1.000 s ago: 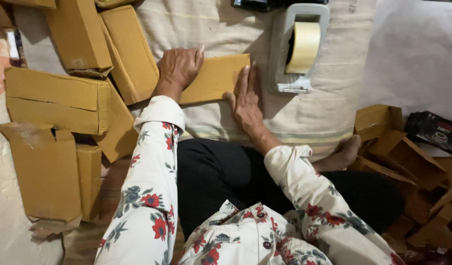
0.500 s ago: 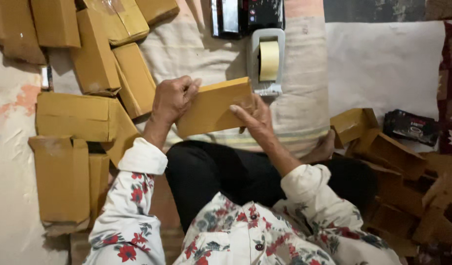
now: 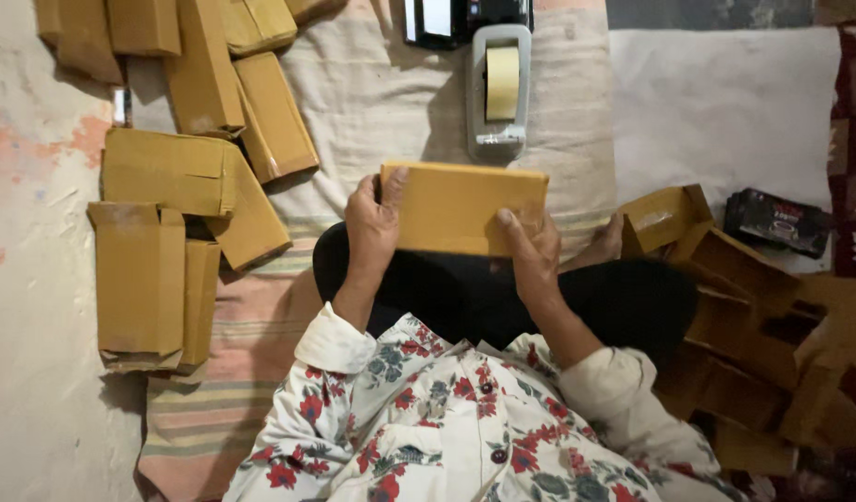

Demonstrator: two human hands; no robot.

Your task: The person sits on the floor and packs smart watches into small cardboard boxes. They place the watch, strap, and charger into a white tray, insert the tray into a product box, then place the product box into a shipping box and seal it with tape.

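I hold the flat brown box (image 3: 460, 209) at frame centre, above my lap, long axis running left to right. My left hand (image 3: 372, 228) pinches its left end, my right hand (image 3: 532, 249) its lower right edge, both equally near. The tape dispenser (image 3: 498, 88) sits just above.

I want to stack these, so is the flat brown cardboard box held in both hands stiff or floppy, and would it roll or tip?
The flat brown cardboard box looks stiff: its edges stay straight, gripped only at the ends by the left hand and right hand. It seems light, held by fingertips. Flat faces make rolling unlikely; similar closed boxes lie stable on the striped cloth.
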